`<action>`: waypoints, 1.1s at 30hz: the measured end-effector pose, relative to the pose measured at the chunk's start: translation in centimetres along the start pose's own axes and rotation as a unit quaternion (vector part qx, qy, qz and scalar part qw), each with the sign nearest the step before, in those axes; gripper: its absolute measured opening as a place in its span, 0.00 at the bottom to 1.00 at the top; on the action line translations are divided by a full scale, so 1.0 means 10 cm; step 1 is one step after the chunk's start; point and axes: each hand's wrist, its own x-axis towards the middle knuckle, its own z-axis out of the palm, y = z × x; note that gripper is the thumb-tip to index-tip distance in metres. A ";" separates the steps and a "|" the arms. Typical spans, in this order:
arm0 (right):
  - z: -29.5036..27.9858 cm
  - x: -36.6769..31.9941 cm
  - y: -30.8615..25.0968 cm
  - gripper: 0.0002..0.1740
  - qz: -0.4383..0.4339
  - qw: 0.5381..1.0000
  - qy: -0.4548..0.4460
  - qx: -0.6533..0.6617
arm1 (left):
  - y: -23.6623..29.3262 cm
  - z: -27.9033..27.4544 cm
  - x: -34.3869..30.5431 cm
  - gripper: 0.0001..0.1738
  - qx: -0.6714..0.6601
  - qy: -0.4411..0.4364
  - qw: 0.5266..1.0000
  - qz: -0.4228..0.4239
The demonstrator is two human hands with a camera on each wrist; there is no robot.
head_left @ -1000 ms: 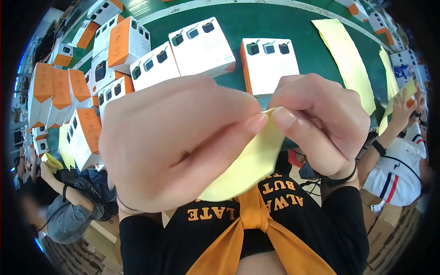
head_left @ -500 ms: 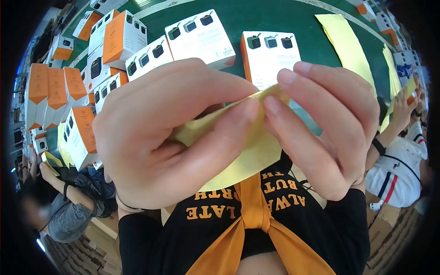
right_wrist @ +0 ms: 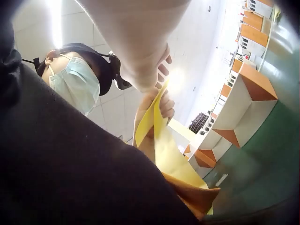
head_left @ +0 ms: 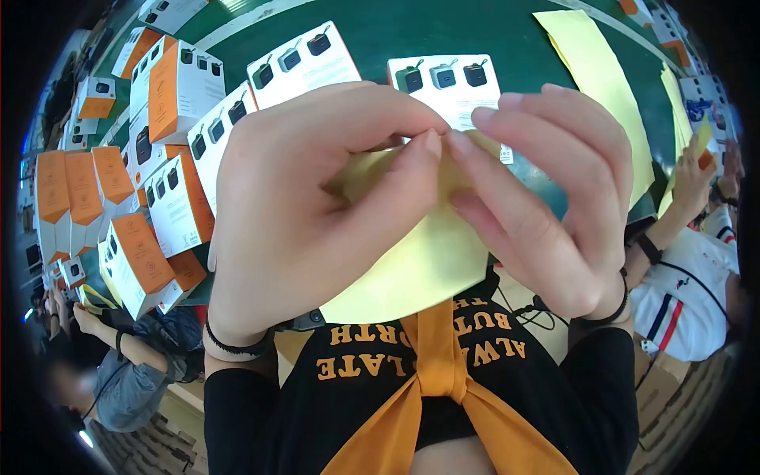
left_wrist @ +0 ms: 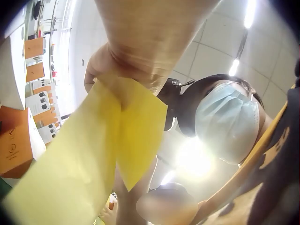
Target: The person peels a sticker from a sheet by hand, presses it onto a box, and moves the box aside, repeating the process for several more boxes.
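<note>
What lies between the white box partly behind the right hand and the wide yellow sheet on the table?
Bare green tabletop along the upper stretch, seen in the head view; lower down, the right hand blocks the sight.

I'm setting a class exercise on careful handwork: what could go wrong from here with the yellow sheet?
The left hand pinches the yellow sheet near its upper edge, so it might slip or tear.
Its lower part is unheld and could crease or catch on the orange tie.
The right hand also partly covers it, so a crooked edge might go unnoticed.

Upside-down orange "LATE", "BUT", "ALW" on the black shirt (head_left: 317,408)
</note>
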 end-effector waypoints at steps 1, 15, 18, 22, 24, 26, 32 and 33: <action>0.02 -0.01 0.02 0.28 -0.026 0.999 0.001 -0.041 | 0.01 0.01 0.02 0.06 -0.015 0.015 1.000 -0.020; -0.02 0.04 0.05 0.17 0.017 0.998 -0.032 -0.042 | -0.13 0.02 0.10 0.06 0.061 -0.028 0.998 0.015; -0.14 0.07 0.29 0.15 0.078 0.993 -0.067 0.059 | -0.38 0.08 0.22 0.09 0.191 -0.029 0.981 0.034; -0.06 0.26 0.85 0.11 0.291 0.917 -0.153 0.228 | -0.59 0.27 0.44 0.18 0.367 -0.041 0.929 0.006; 0.10 0.37 1.08 0.07 0.284 0.902 -0.206 0.252 | -0.78 0.27 0.46 0.19 0.379 -0.064 0.921 0.055; 0.23 0.46 1.20 0.07 0.278 0.884 -0.254 0.276 | -0.81 0.28 0.48 0.19 0.365 -0.082 0.927 0.007; 0.44 0.48 1.28 0.07 0.235 0.846 -0.367 0.306 | -0.79 0.27 0.47 0.18 0.326 -0.133 0.931 -0.095; 0.47 0.48 1.28 0.07 0.235 0.844 -0.373 0.304 | -0.79 0.27 0.46 0.18 0.326 -0.137 0.930 -0.101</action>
